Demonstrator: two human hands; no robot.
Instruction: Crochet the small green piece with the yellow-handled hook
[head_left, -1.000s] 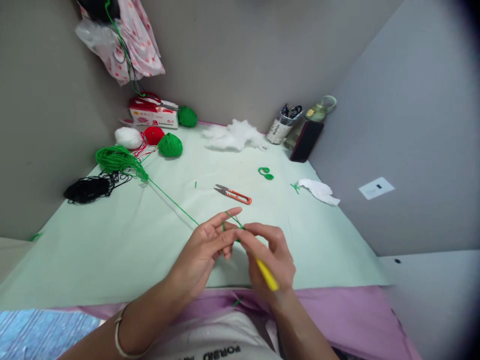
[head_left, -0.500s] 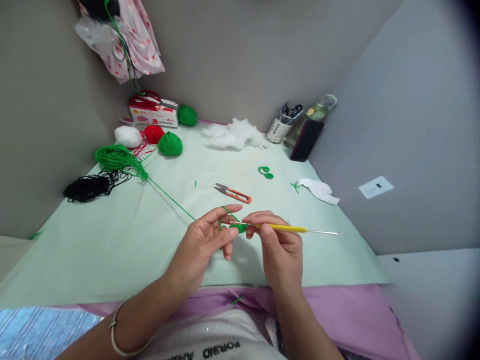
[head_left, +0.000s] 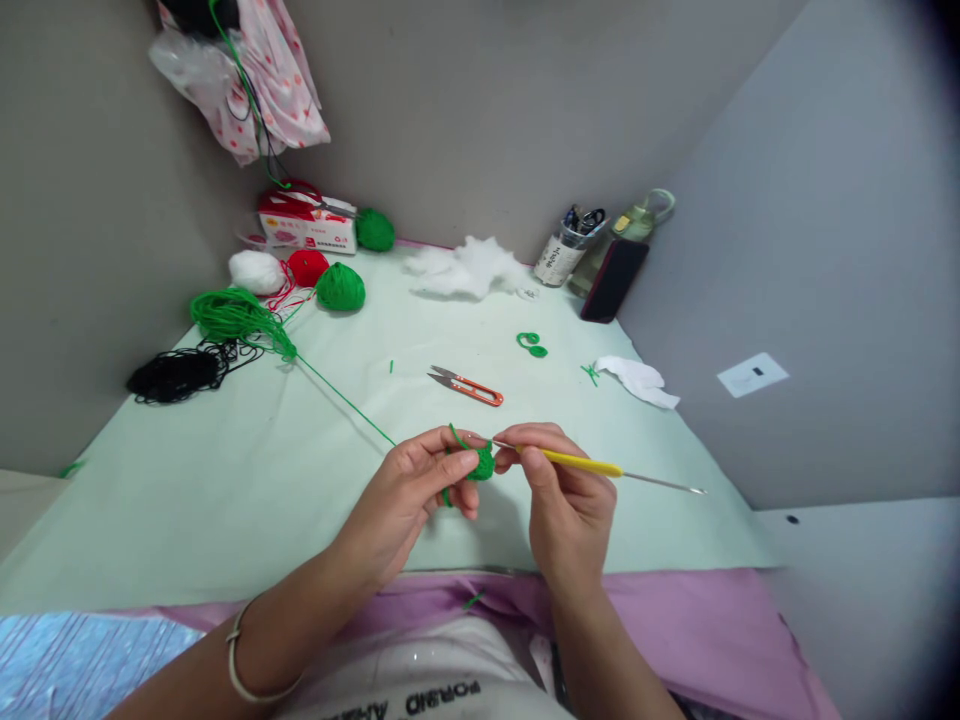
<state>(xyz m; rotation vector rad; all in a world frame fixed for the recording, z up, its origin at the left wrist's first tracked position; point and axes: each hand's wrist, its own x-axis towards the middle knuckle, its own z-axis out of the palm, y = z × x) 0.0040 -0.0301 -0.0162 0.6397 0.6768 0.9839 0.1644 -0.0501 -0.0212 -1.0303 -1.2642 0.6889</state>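
Note:
My left hand pinches a small green crochet piece between thumb and fingers. Green yarn loops over its fingers, and a strand runs back to a loose green yarn bundle at the left. My right hand is closed around the yellow handle of a crochet hook. The hook's metal tip is at the top edge of the green piece, close to my left fingertips; whether it sits inside a stitch I cannot tell. Beyond my hands lie orange thread snips.
Black yarn, a green ball, a white ball and a box stand at the left. White stuffing lies at the back. A pen cup, phone and curled green piece are to the right.
The green piece has tilted to show more of its face. My left index finger has bent lower, and my right hand has shifted slightly right, with the hook's rear end dipping.

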